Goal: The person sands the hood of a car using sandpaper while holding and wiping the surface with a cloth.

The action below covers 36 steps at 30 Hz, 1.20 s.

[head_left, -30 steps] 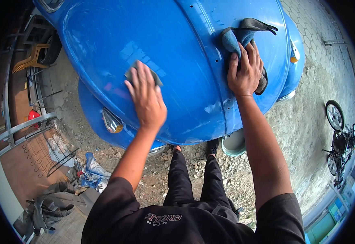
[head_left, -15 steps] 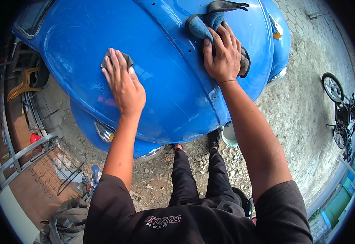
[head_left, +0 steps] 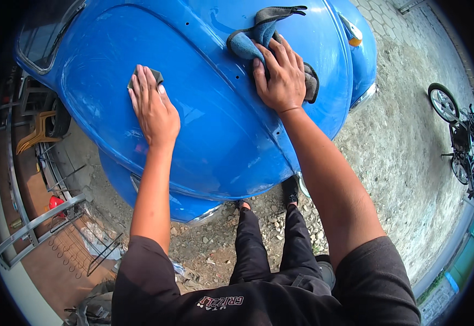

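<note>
On the left part of the blue car panel, the left hand lies with fingers straight and flat over a small grey-green pad. Across the central ridge, the right hand rests on a rumpled blue-and-grey cloth; whether its fingers grip the cloth, I cannot tell.

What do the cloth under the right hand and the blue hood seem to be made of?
Cloth: probably soft, matt fabric, perhaps microfibre; it bunches into folds and has dark edging.
Hood: likely painted sheet metal, though looks cannot prove it; its smooth, glossy face shows reflections and pale scuffs.
</note>
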Tool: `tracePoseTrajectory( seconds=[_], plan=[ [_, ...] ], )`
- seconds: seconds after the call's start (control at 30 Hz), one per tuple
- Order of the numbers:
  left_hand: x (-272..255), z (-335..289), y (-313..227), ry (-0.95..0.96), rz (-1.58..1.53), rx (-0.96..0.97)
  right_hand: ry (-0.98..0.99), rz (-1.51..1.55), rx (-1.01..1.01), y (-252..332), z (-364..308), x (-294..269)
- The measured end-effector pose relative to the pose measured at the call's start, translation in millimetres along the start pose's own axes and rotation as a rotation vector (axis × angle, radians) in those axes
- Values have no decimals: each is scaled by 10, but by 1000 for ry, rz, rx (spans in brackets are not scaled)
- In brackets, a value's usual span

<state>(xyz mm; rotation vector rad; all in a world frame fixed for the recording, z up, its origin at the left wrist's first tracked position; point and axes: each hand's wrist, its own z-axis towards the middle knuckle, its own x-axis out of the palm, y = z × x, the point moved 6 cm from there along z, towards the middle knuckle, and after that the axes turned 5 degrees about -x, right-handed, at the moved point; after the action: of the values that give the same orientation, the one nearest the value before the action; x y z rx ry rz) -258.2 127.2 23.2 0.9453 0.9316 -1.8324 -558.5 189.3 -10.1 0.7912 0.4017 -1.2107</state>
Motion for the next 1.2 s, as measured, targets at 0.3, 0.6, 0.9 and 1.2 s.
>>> tracePoseTrajectory(
  seconds=[0.3,0.6,0.9,1.2],
  plan=[
    [174,-1080,-847,405,-133,335,38,35,27,66,-42,13],
    [237,-708,-1101,300,-129,240,43,11,17,10,-15,-19],
    [-32,-2132,-1386,718,-479,382,200,169,61,-85,-15,-41],
    [-1064,-1809,-469,725,-1772,-909,98,389,598,586,-1090,-1650]
  ],
)
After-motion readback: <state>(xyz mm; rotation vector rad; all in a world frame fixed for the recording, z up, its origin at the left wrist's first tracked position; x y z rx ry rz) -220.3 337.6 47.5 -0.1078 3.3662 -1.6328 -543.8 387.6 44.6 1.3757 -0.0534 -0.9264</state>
